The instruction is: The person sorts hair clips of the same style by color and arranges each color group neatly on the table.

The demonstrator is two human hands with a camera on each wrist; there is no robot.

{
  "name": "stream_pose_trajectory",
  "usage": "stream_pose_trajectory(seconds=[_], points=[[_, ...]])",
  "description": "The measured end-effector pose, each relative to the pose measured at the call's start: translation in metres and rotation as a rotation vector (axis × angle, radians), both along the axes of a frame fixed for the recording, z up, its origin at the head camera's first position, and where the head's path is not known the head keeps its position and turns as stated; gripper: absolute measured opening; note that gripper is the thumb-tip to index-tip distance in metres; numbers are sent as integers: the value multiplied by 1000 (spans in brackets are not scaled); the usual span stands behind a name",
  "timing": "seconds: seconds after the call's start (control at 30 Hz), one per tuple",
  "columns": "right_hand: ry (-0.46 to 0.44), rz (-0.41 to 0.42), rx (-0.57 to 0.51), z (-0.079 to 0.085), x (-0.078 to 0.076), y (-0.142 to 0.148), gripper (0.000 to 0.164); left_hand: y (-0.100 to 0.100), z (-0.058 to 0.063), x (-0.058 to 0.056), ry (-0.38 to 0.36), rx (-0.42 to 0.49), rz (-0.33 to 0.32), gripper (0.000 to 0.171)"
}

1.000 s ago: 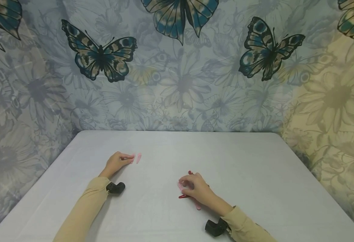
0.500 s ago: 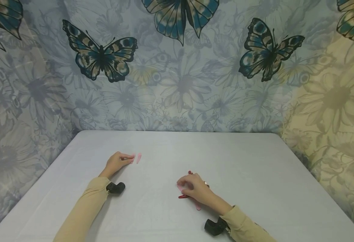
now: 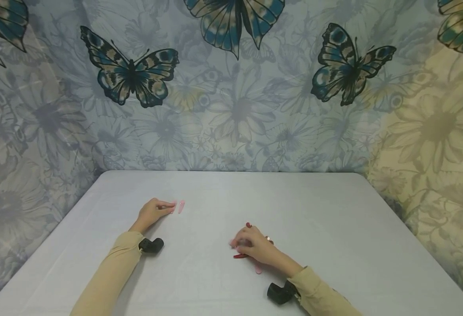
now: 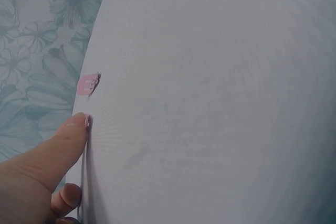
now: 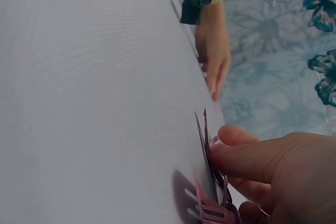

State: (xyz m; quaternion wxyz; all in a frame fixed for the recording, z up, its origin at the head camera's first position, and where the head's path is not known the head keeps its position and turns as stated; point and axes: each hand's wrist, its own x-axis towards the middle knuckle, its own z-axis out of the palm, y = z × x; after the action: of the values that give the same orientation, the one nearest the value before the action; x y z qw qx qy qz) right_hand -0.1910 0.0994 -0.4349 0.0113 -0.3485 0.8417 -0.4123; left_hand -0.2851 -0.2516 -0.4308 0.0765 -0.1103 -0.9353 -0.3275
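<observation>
My left hand (image 3: 152, 213) rests at the far left of the table, its thumb and fingers pinching a pink hair clip (image 4: 88, 122). Just right of it lies a second pink hair clip (image 3: 182, 206), flat on the cloth. Over a small group of clips, my right hand (image 3: 260, 248) pinches another pink hair clip (image 3: 232, 243), blurred and partly covered by the fingers. Around that hand lie a dark red clip (image 3: 240, 256), a red piece (image 3: 249, 225) beyond the knuckles and a pink clip (image 3: 258, 268) near the wrist. A slotted pink clip (image 5: 212, 209) shows close by in the right wrist view.
A white cloth covers the table (image 3: 314, 210). Black cameras sit on both wrists, the left camera (image 3: 151, 245) and the right camera (image 3: 282, 292). Behind the table's far edge hangs a butterfly-and-flower backdrop (image 3: 239, 114).
My right fingers have shifted slightly left, taking the pink hair clip with them. The left hand and the clips beside it keep their place.
</observation>
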Motion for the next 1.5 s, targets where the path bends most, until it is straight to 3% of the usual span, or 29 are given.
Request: stream_pose_trajectory(seconds=[0.27,0.5,0.83,1.0,1.27,1.5], points=[[-2,76,38,5,-2,0,23,-2,-1,-1,14,2,3,24],[-16,75,11,6,-4,0,22,0,0,0,11,-1,3,25],[-153,-79,-34,13,-3,-4,13,0,3,3,-5,9,3,25],[-155,-154,-19,19,-8,-6,13,1,4,3,-5,4,9,25],[-171,-253,-43,27,-28,-15,11,0,2,3,-3,7,17,25],[-165,-252,-111,36,-45,-29,5,0,1,3,1,19,16,25]])
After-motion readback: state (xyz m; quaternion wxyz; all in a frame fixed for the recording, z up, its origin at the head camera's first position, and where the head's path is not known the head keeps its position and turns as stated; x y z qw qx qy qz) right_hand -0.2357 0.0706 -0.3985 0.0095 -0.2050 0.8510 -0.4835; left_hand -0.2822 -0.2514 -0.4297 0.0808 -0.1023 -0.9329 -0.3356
